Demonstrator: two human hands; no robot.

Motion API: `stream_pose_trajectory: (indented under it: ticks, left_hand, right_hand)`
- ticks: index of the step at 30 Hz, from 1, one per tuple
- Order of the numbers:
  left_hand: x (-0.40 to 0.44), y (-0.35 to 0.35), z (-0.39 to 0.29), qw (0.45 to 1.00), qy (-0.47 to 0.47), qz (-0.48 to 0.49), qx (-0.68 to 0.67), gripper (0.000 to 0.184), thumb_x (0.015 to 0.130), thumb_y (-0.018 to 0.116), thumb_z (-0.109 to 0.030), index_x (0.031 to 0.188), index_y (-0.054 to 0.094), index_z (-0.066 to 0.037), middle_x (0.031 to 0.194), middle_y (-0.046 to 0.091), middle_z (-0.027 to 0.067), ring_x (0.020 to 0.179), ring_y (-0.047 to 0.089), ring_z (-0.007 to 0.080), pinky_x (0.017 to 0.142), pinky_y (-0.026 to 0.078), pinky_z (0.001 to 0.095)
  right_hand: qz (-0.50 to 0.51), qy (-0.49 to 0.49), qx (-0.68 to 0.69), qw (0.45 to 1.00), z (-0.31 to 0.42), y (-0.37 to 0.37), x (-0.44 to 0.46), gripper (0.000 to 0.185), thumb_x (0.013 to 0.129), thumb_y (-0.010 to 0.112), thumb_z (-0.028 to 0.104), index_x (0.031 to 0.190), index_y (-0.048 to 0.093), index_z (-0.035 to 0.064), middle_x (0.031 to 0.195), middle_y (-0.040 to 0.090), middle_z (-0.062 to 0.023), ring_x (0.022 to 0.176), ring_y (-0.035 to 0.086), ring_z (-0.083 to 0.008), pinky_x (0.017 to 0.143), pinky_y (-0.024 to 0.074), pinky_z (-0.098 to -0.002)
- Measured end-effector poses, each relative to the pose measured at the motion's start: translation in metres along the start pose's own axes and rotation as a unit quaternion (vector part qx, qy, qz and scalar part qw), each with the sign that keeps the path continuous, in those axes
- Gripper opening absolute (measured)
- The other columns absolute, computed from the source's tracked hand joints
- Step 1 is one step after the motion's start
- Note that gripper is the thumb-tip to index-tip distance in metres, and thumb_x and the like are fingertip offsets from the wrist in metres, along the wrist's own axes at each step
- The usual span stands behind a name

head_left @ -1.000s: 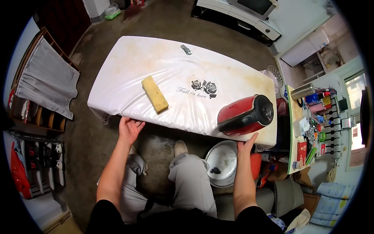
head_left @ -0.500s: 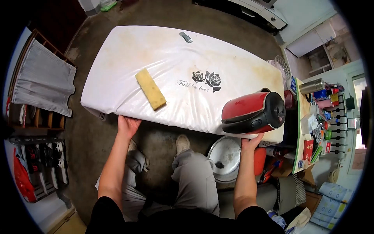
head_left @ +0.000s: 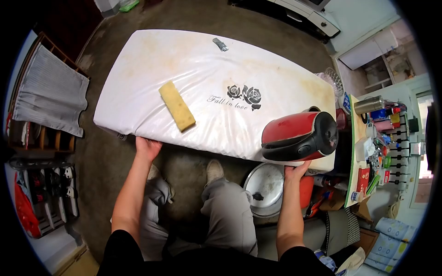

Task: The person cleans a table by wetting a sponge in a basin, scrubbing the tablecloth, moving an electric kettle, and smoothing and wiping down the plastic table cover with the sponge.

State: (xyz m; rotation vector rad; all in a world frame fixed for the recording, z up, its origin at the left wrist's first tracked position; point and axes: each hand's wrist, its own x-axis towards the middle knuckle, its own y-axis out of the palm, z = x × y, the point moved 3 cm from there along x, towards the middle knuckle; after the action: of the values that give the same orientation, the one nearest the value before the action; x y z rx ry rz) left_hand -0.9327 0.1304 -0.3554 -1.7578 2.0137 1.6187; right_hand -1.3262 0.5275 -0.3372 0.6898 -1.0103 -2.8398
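Note:
A white tablecloth [head_left: 152, 60] printed with black roses and "Fall in love" covers the long table and hangs over its near edge. My left hand [head_left: 148, 148] holds the cloth's near edge toward the left, its fingertips hidden beneath. At the right part of the same edge, my right hand [head_left: 296, 170] grips the cloth, its fingers partly out of sight under the overhang. Just above that hand a red and black electric kettle [head_left: 297, 134] is on the cloth. A yellow sponge block [head_left: 177, 106] lies left of the roses.
At the far edge lies a small grey-green packet [head_left: 220, 44]. A silver metal lid [head_left: 264, 184] is below the table, near my right forearm. On the right, a cluttered side table [head_left: 352, 156] carries a steel flask [head_left: 368, 105]. A shoe rack [head_left: 43, 193] stands at left.
My left hand and the cloth's near left edge have shifted slightly left and toward me. My right hand stays on the edge, and the kettle and sponge keep nearly the same places.

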Motion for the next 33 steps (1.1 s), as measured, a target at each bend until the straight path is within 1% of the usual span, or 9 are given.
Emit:
stream_pose_trajectory:
  ticks: [2, 5, 8, 18, 21, 25, 27, 29, 33]
  left_hand:
    - [-0.014, 0.022, 0.003, 1.0, 0.006, -0.024, -0.005, 0.047, 0.101, 0.041, -0.046, 0.129, 0.055, -0.012, 0.123, 0.065, 0.0036, 0.102, 0.066, 0.018, 0.073, 0.058, 0.0316]
    - [0.015, -0.029, 0.005, 0.995, -0.058, 0.086, 0.011, 0.043, 0.098, 0.042, -0.048, 0.118, 0.06, -0.014, 0.106, 0.068, 0.0006, 0.075, 0.064, 0.0122, 0.049, 0.046, 0.0239]
    - [0.005, -0.007, 0.006, 0.998, -0.048, -0.028, 0.026, 0.04, 0.097, 0.042, -0.047, 0.111, 0.061, -0.015, 0.092, 0.066, -0.0016, 0.057, 0.053, 0.0099, 0.038, 0.031, 0.0217]
    - [-0.007, 0.003, 0.019, 0.996, -0.039, -0.059, -0.045, 0.033, 0.097, 0.045, -0.038, 0.112, 0.063, -0.015, 0.103, 0.07, -0.0012, 0.055, 0.049, 0.0078, 0.04, 0.03, 0.0203]
    - [-0.03, -0.003, 0.023, 0.995, -0.062, -0.04, -0.064, 0.033, 0.098, 0.044, -0.037, 0.109, 0.063, -0.013, 0.089, 0.068, 0.0004, 0.045, 0.04, 0.0107, 0.038, 0.031, 0.0224]
    - [-0.053, -0.019, 0.038, 0.993, -0.085, 0.003, -0.086, 0.03, 0.099, 0.043, -0.037, 0.104, 0.062, -0.014, 0.082, 0.063, -0.0006, 0.044, 0.037, 0.0113, 0.038, 0.029, 0.0241]
    - [-0.065, -0.016, 0.035, 0.991, -0.086, -0.085, -0.059, 0.028, 0.101, 0.042, -0.038, 0.107, 0.058, -0.017, 0.084, 0.061, -0.0015, 0.05, 0.04, 0.0126, 0.043, 0.03, 0.0242]
    - [-0.044, -0.039, 0.021, 0.993, -0.108, -0.041, -0.023, 0.035, 0.102, 0.04, -0.043, 0.108, 0.058, -0.013, 0.09, 0.065, 0.0008, 0.059, 0.055, 0.0138, 0.047, 0.04, 0.0236]
    - [-0.07, -0.086, -0.001, 0.93, -0.147, 0.001, 0.336, 0.059, 0.102, 0.033, -0.053, 0.116, 0.056, -0.001, 0.109, 0.068, 0.0137, 0.097, 0.07, 0.0225, 0.067, 0.059, 0.0333]
  right_hand:
    - [-0.003, -0.004, -0.002, 1.0, 0.002, -0.002, 0.0, 0.052, 0.097, 0.052, 0.052, 0.132, 0.054, 0.014, 0.131, 0.058, -0.0034, 0.121, 0.054, -0.0242, 0.103, 0.0437, -0.0408]
    - [0.019, -0.016, -0.009, 1.0, 0.0, -0.01, 0.008, 0.053, 0.096, 0.052, 0.053, 0.133, 0.054, 0.0141, 0.132, 0.058, -0.0041, 0.122, 0.054, -0.0254, 0.105, 0.0432, -0.0424]
    - [0.022, -0.026, -0.013, 0.999, 0.001, -0.011, 0.008, 0.055, 0.096, 0.05, 0.054, 0.134, 0.053, 0.0135, 0.134, 0.058, -0.0052, 0.124, 0.053, -0.0267, 0.107, 0.0419, -0.044]
    - [0.014, -0.033, -0.021, 0.999, 0.009, -0.007, 0.004, 0.062, 0.099, 0.047, 0.057, 0.142, 0.046, 0.0119, 0.141, 0.052, -0.0055, 0.128, 0.049, -0.0264, 0.11, 0.0373, -0.0438]
    - [0.021, -0.025, -0.04, 0.999, 0.017, -0.021, 0.01, 0.062, 0.098, 0.047, 0.058, 0.14, 0.047, 0.0129, 0.139, 0.054, -0.0051, 0.126, 0.051, -0.0266, 0.106, 0.0412, -0.044]
    - [0.065, 0.018, -0.063, 0.996, 0.028, -0.055, 0.031, 0.063, 0.096, 0.048, 0.06, 0.138, 0.05, 0.0138, 0.138, 0.054, -0.0053, 0.126, 0.051, -0.0269, 0.106, 0.0413, -0.0439]
    - [0.076, 0.021, -0.054, 0.995, 0.03, -0.05, 0.027, 0.063, 0.096, 0.049, 0.061, 0.139, 0.05, 0.0145, 0.138, 0.054, -0.0053, 0.126, 0.051, -0.027, 0.106, 0.0417, -0.0446]
    - [0.098, 0.036, -0.066, 0.992, 0.028, -0.021, 0.006, 0.065, 0.094, 0.05, 0.063, 0.141, 0.049, 0.0171, 0.14, 0.053, -0.0046, 0.128, 0.05, -0.0261, 0.107, 0.0411, -0.0455]
    - [0.015, 0.175, -0.122, 0.977, 0.038, -0.049, -0.014, 0.071, 0.089, 0.049, 0.073, 0.135, 0.052, 0.0179, 0.132, 0.058, -0.0063, 0.119, 0.055, -0.0277, 0.099, 0.0459, -0.0512]
